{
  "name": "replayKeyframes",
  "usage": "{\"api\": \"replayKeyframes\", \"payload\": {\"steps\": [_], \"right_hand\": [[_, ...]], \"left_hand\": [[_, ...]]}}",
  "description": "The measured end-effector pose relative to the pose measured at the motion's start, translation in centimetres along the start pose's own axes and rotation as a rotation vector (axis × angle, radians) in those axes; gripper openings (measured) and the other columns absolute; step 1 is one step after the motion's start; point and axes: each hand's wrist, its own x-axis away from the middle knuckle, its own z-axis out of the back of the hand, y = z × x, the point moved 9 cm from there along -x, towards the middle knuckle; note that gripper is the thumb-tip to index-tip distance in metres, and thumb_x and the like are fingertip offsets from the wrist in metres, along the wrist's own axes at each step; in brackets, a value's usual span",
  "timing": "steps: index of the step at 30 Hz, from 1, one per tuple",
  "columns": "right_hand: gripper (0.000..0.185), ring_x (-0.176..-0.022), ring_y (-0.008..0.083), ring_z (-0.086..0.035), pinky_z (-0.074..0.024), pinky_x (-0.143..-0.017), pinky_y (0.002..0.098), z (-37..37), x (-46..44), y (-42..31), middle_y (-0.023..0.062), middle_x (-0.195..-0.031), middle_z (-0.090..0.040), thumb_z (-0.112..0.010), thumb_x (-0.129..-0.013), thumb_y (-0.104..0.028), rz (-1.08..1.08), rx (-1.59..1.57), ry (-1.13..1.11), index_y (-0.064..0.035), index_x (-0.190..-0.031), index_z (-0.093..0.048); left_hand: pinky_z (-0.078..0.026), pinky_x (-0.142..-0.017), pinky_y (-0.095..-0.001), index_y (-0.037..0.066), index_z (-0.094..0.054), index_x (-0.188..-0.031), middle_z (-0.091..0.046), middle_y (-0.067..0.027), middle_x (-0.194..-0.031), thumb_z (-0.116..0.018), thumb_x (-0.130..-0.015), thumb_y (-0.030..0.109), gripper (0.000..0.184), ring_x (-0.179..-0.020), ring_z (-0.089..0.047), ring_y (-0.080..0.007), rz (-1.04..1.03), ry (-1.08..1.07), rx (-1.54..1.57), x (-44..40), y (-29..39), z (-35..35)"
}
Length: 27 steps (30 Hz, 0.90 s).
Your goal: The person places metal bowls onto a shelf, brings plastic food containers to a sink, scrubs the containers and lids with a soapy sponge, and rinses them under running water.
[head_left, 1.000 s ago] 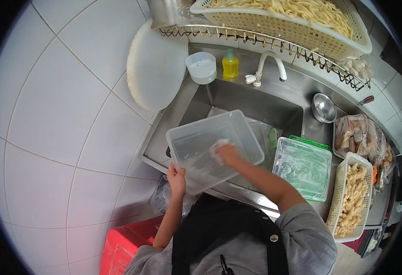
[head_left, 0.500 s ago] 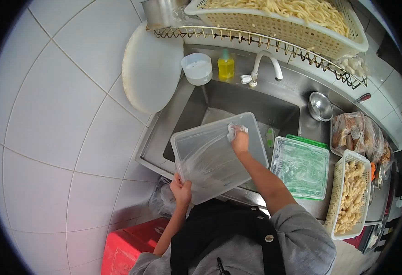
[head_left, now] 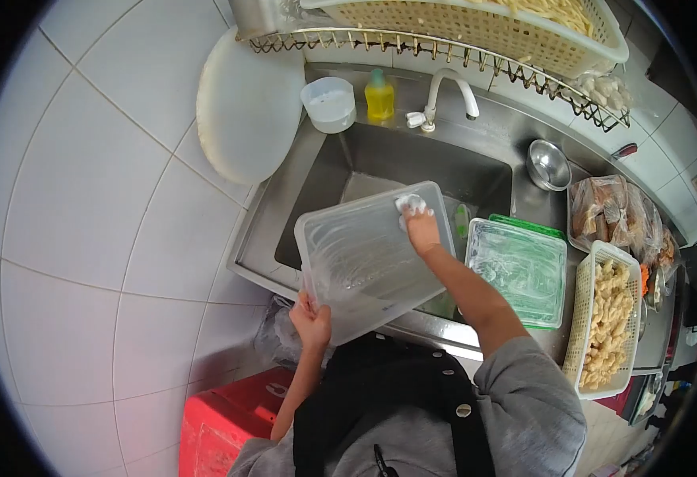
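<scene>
A clear plastic container [head_left: 364,262], streaked with white suds, is held tilted over the sink [head_left: 316,187]. My left hand [head_left: 311,322] grips its lower left edge, thumb on the near side. Near the container's upper right corner, my right hand [head_left: 422,226] presses a foamy white sponge or cloth [head_left: 409,203] against the surface; its exact kind is hidden by suds. To the right of the container, a sudsy lid or tray with a green edge [head_left: 517,272] lies on the steel counter. Inside the sink, a small green-and-white item [head_left: 462,220] shows beside the container.
Behind the sink stand a white faucet [head_left: 452,91], a yellow soap bottle [head_left: 379,97] and a plastic tub [head_left: 329,105]. A steel bowl [head_left: 549,165] and a basket of pale food pieces [head_left: 603,318] are at right. A wire rack [head_left: 436,49] hangs above; a red bin [head_left: 233,409] stands lower left.
My right hand, with the foamy sponge or cloth, has shifted slightly along the container's upper right part. The left hand keeps its grip. The whole view has shifted a little.
</scene>
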Motion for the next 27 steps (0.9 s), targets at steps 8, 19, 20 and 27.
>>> {"api": "replayKeyframes", "payload": {"steps": [8,19,20,27], "right_hand": [[0.045,-0.104,0.0344,-0.060,-0.0516,-0.083,0.0414,-5.2,7.6,0.9,0.0162,-0.102,-0.065,-0.060,-0.080,-0.012,-0.169,-0.005,-0.351,-0.0033,-0.124,-0.052],[0.046,-0.107,0.0375,-0.057,-0.0451,-0.091,0.0439,-3.8,11.3,-17.7,0.0202,-0.111,-0.062,-0.066,-0.074,-0.020,0.167,-0.809,-0.381,-0.0101,-0.118,-0.059],[0.045,-0.106,0.0376,-0.057,-0.0454,-0.091,0.0438,-4.0,11.5,-14.6,0.0206,-0.109,-0.063,-0.065,-0.074,-0.017,0.160,-0.787,-0.417,-0.0110,-0.118,-0.060],[0.042,-0.097,0.0401,-0.058,-0.0440,-0.088,0.0498,-9.0,13.1,-1.9,0.0219,-0.101,-0.062,-0.059,-0.076,-0.012,-0.273,-0.358,-0.463,-0.0077,-0.118,-0.059]], "left_hand": [[-0.033,-0.064,-0.0179,-0.002,-0.034,-0.072,-0.053,-0.0132,-0.132,-0.047,-0.063,-0.006,0.017,-0.078,-0.040,-0.0062,-0.126,-0.098,-0.080,-1.1,3.7,-2.9],[-0.041,-0.066,-0.0246,-0.007,-0.044,-0.077,-0.062,-0.0159,-0.115,-0.048,-0.062,-0.005,0.016,-0.081,-0.052,-0.0144,-0.216,-0.034,-0.228,-0.9,0.3,-1.5],[-0.041,-0.066,-0.0246,-0.007,-0.044,-0.077,-0.062,-0.0159,-0.115,-0.048,-0.062,-0.005,0.016,-0.081,-0.052,-0.0144,-0.214,-0.035,-0.234,-1.1,-0.5,-1.1],[-0.037,-0.091,-0.0249,-0.007,-0.054,-0.094,-0.049,-0.0111,-0.130,-0.051,-0.065,-0.008,0.029,-0.101,-0.048,-0.0144,-0.141,-0.008,0.064,-2.6,-1.1,0.2]]}}
